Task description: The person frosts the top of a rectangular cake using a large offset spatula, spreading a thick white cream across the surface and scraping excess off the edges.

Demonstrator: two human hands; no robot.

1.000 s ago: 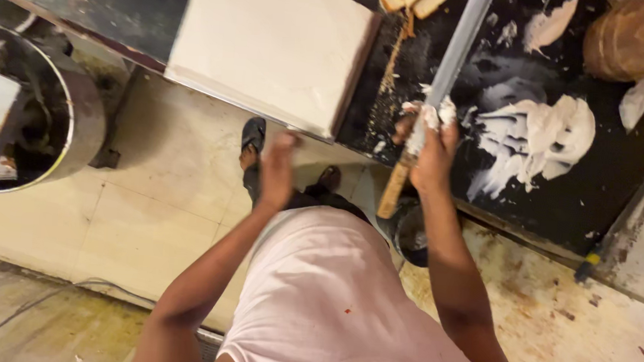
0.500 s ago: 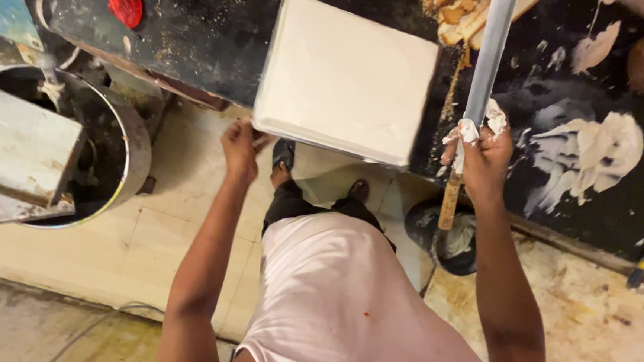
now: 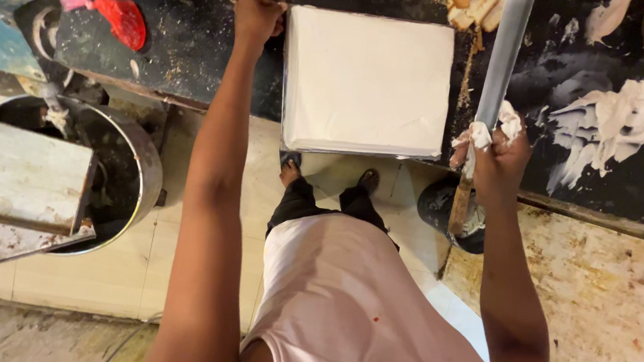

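White slab [image 3: 365, 83] lies levelled flat on dark worktop [image 3: 189, 46], surface smooth, paste smears [image 3: 612, 120] to its right; left hand [image 3: 257, 17] clenched at its far-left corner, right hand [image 3: 496, 158] grasping paste-caked long metal blade [image 3: 499, 65], trimming apparently remaining.

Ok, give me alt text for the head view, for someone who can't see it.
Seen from above, a person's right hand grips a long metal blade with a wooden handle, smeared white. The left hand touches the far corner of a square white slab on a dark worktable.
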